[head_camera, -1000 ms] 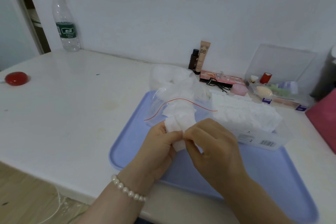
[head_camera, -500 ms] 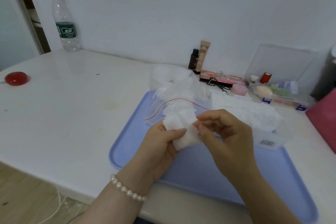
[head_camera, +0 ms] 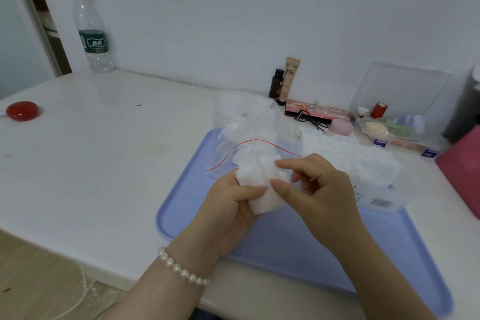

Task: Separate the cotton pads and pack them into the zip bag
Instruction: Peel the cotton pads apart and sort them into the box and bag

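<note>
Hands, left hand [head_camera: 228,205] and right hand [head_camera: 317,189], pinch cotton pads [head_camera: 259,182], hiding their lower edges.

- We find the tray [head_camera: 181,205] on the counter [head_camera: 104,163], at its near edge, right of centre.
- Our left hand [head_camera: 228,210] and right hand [head_camera: 319,195] meet above the tray, a clump of cotton pads [head_camera: 259,182] between them.
- The zip bag [head_camera: 249,143] lies on the tray's far left part, just behind the clump.
- The pad box [head_camera: 363,171] lies on the tray's far right part, right of the zip bag.
- Two tubes [head_camera: 284,83] stand at the wall behind the zip bag; the organiser [head_camera: 397,122] sits to their right.
- The bottle [head_camera: 93,36] stands at the far left, against the wall.
</note>
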Tool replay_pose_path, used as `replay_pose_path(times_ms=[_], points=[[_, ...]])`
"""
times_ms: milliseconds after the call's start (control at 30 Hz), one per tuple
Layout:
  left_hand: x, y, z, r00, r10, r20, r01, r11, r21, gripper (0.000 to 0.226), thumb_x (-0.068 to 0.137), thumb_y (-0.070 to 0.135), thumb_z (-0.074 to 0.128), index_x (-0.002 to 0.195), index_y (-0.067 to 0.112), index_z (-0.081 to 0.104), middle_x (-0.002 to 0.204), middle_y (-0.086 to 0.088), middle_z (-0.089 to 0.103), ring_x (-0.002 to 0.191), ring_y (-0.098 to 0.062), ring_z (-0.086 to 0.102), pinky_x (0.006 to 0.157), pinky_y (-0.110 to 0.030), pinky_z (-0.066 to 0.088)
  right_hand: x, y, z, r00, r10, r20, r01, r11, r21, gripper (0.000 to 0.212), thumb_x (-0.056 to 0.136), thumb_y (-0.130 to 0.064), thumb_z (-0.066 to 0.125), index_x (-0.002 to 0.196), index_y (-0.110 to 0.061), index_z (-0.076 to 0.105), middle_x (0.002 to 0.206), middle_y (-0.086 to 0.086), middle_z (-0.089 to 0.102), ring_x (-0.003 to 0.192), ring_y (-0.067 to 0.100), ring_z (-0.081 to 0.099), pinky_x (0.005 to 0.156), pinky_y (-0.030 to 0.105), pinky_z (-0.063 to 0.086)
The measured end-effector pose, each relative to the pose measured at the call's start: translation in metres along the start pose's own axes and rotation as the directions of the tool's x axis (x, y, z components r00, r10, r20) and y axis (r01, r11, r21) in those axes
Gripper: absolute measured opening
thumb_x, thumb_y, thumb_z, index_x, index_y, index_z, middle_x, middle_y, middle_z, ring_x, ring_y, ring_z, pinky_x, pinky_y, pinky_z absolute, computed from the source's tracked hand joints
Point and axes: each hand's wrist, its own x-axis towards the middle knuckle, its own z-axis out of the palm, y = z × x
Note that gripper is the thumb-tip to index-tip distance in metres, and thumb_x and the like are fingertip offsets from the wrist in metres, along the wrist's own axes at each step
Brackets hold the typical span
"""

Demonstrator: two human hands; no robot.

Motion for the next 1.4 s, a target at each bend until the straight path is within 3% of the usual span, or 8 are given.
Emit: replay_pose_path(times_ms=[133, 333, 567, 800, 967, 1167, 1267, 1400], points=[[0.0, 0.0, 0.002, 1.0, 0.015, -0.019, -0.014, 0.997, 0.071, 0.041, 0.074, -0.019, 0.049, 0.112, -0.008, 0.058, 0.103, -0.023, 0.067, 0.089, -0.029, 0.067, 0.073, -0.034, 0.057, -0.001, 0.001, 0.0, 0.998, -0.011, 0.065, 0.014, 0.999, -0.048, 0.031, 0.062, -0.026, 0.08, 0.082, -0.04, 0.061, 0.078, -0.011, 0.051, 0.071, -0.002, 0.048, 0.064, 0.009, 0.036], [0.001, -0.002, 0.001, 0.999, 0.038, -0.027, -0.036, 0.995, 0.094, 0.041, 0.073, -0.021, 0.048, 0.107, -0.002, 0.061, 0.097, -0.019, 0.069, 0.087, -0.027, 0.068, 0.074, -0.036, 0.057, -0.001, -0.002, -0.001, 0.998, 0.02, 0.066, -0.02, 1.0, 0.009, 0.028, 0.062, -0.014, 0.08, 0.058, -0.022, 0.053, 0.066, -0.006, 0.052, 0.06, 0.004, 0.043, 0.056, 0.012, 0.033], [0.001, -0.001, 0.001, 0.999, 0.043, 0.019, -0.044, 0.998, 0.041, 0.037, 0.08, -0.02, 0.041, 0.108, -0.003, 0.059, 0.097, -0.017, 0.07, 0.086, -0.028, 0.069, 0.078, -0.039, 0.058, 0.003, -0.002, -0.006, 0.961, 0.273, 0.043, -0.274, 0.921, 0.277, 0.016, 0.08, 0.003, 0.065, 0.071, -0.006, 0.056, 0.04, -0.007, 0.051, 0.037, 0.008, 0.046, 0.038, 0.02, 0.042], [0.002, -0.002, -0.003, 1.0, -0.009, 0.021, 0.009, 1.0, 0.007, 0.05, 0.067, -0.008, 0.053, 0.118, -0.009, 0.055, 0.109, -0.026, 0.065, 0.093, -0.033, 0.066, 0.075, -0.037, 0.057, 0.0, 0.0, 0.004, 0.986, 0.162, -0.031, -0.158, 0.982, 0.099, 0.027, 0.075, 0.01, 0.06, 0.065, -0.013, 0.053, 0.053, -0.001, 0.05, 0.043, 0.015, 0.045, 0.039, 0.028, 0.041], [0.001, 0.001, -0.003, 0.997, -0.052, 0.053, 0.054, 0.998, -0.024, 0.048, 0.071, -0.005, 0.053, 0.119, -0.01, 0.055, 0.114, -0.026, 0.064, 0.095, -0.029, 0.067, 0.072, -0.032, 0.057, -0.003, 0.005, 0.006, 0.997, -0.049, -0.056, 0.043, 0.993, -0.111, 0.038, 0.074, 0.003, 0.063, 0.068, -0.034, 0.063, 0.056, -0.008, 0.044, 0.058, 0.003, 0.044, 0.054, 0.01, 0.033], [0.002, -0.002, -0.003, 0.999, -0.026, 0.019, 0.025, 0.998, 0.051, 0.045, 0.075, -0.006, 0.058, 0.12, -0.009, 0.054, 0.114, -0.028, 0.063, 0.095, -0.031, 0.066, 0.08, -0.036, 0.056, -0.001, 0.008, 0.007, 0.97, -0.243, -0.026, 0.227, 0.935, -0.274, 0.02, 0.07, -0.003, 0.058, 0.075, -0.013, 0.075, 0.069, -0.001, 0.05, 0.066, 0.006, 0.042, 0.059, 0.006, 0.034], [0.004, -0.005, -0.005, 1.0, -0.004, 0.017, 0.003, 0.998, 0.066, 0.047, 0.076, -0.001, 0.054, 0.122, -0.011, 0.052, 0.116, -0.033, 0.059, 0.102, -0.037, 0.063, 0.087, -0.039, 0.055, -0.001, 0.006, 0.007, 0.971, -0.239, 0.012, 0.237, 0.952, -0.196, 0.016, 0.073, -0.011, 0.057, 0.069, -0.014, 0.072, 0.067, -0.003, 0.06, 0.064, 0.006, 0.051, 0.057, 0.012, 0.041], [0.006, -0.007, -0.008, 0.999, 0.031, -0.038, -0.026, 0.993, 0.114, 0.05, 0.074, 0.001, 0.054, 0.124, -0.009, 0.05, 0.121, -0.032, 0.058, 0.115, -0.044, 0.055, 0.098, -0.048, 0.046, -0.002, -0.003, 0.002, 0.995, 0.026, 0.097, -0.038, 0.991, 0.127, 0.029, 0.07, -0.038, 0.055, 0.069, -0.015, 0.073, 0.069, 0.001, 0.069, 0.067, 0.013, 0.062, 0.061, 0.028, 0.05]])
